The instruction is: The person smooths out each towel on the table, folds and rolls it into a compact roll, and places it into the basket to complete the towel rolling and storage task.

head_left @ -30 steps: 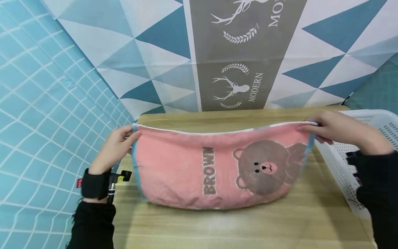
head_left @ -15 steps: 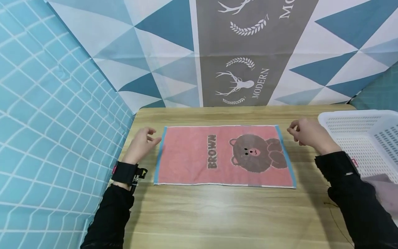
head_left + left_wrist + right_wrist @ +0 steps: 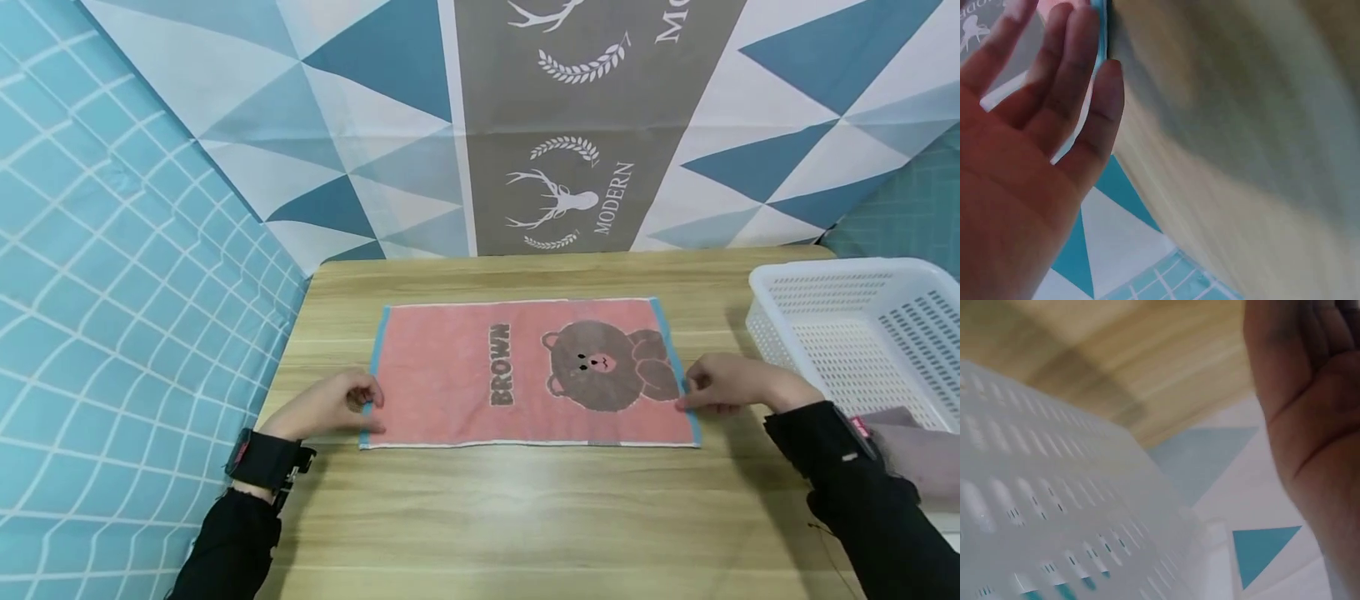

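A pink towel [image 3: 442,375] with blue side borders, the word BROWN and a brown bear lies flat on the wooden table. At its left border is my left hand [image 3: 330,406], thumb and fingers spread apart over the edge. Those fingers look fairly straight in the left wrist view, where only a bit of the towel's border shows. My right hand [image 3: 731,383] is at the right border, its thumb tip on or just over the edge and its fingers loosely bent. The right wrist view shows part of the palm, with the fingertips out of sight.
A white perforated plastic basket [image 3: 817,325] stands right of the towel, close to my right forearm. A greyish-mauve cloth [image 3: 918,458] lies in it, partly behind the sleeve. Patterned cloth [image 3: 375,125] hangs behind the wooden table [image 3: 510,525].
The towel, earlier held up by both hands at its upper corners, was laid flat and released. Both hands then came nearer the body, to the lower part of its side borders.
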Demonstrator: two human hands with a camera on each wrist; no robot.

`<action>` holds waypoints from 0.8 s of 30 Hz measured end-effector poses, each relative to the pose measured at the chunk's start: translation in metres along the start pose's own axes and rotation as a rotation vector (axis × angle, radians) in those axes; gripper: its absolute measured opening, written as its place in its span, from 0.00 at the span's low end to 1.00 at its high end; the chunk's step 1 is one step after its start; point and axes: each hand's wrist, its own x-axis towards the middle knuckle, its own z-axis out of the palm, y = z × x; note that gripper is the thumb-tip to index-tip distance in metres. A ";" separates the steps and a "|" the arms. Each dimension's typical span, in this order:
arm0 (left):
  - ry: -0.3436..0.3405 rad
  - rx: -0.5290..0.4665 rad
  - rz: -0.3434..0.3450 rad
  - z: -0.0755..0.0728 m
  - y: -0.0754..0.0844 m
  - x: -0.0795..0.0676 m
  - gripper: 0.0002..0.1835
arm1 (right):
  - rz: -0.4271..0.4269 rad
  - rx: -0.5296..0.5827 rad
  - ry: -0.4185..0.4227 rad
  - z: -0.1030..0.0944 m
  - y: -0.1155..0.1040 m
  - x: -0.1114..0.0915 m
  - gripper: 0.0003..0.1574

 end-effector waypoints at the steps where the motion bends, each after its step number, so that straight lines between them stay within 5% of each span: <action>1: -0.013 0.003 0.005 0.002 0.001 -0.003 0.17 | -0.033 -0.004 -0.015 0.004 0.000 -0.001 0.24; 8: -0.014 0.076 0.017 0.012 0.003 -0.022 0.21 | -0.164 -0.017 -0.106 0.027 -0.001 -0.008 0.25; 16: 0.055 0.142 0.059 0.016 0.007 -0.027 0.08 | -0.174 -0.119 -0.007 0.037 -0.004 -0.007 0.20; 24: 0.062 0.188 0.017 0.014 0.008 -0.032 0.02 | -0.208 -0.245 0.029 0.039 -0.013 -0.009 0.15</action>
